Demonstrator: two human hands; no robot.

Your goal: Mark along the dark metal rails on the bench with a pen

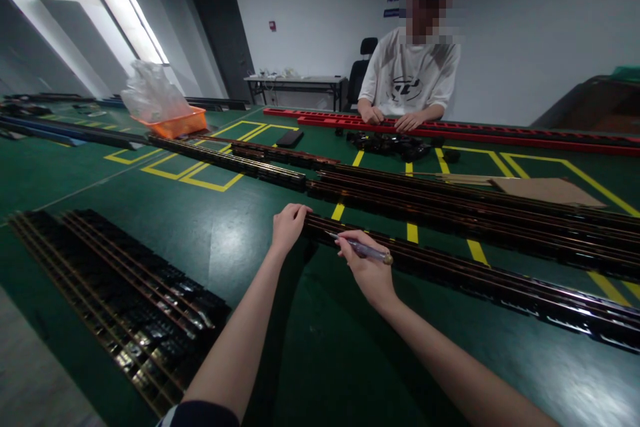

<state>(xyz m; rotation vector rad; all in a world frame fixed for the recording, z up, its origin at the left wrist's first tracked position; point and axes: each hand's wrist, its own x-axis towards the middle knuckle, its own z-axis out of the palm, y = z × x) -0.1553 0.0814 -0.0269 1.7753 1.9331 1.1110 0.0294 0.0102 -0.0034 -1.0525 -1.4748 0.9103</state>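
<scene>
My left hand (289, 230) is closed around the near-left end of a long black strip with copper-coloured rods (465, 283), which runs off to the right across the table. In my right hand (373, 280) is a small screwdriver (366, 250) with a clear, purplish handle. Its thin tip points left and meets or hovers just over the strip, a little right of my left hand; contact cannot be made out. Behind this strip lie several similar black strips (425, 213), side by side.
More strips (135, 280) lie at the left on the green table (250, 233). An orange basket (177, 123) holds clear plastic bags (153, 90). Opposite, a person (410, 73) has both hands at red rails (500, 135), behind dark parts (390, 145). Cardboard (547, 191) lies at right.
</scene>
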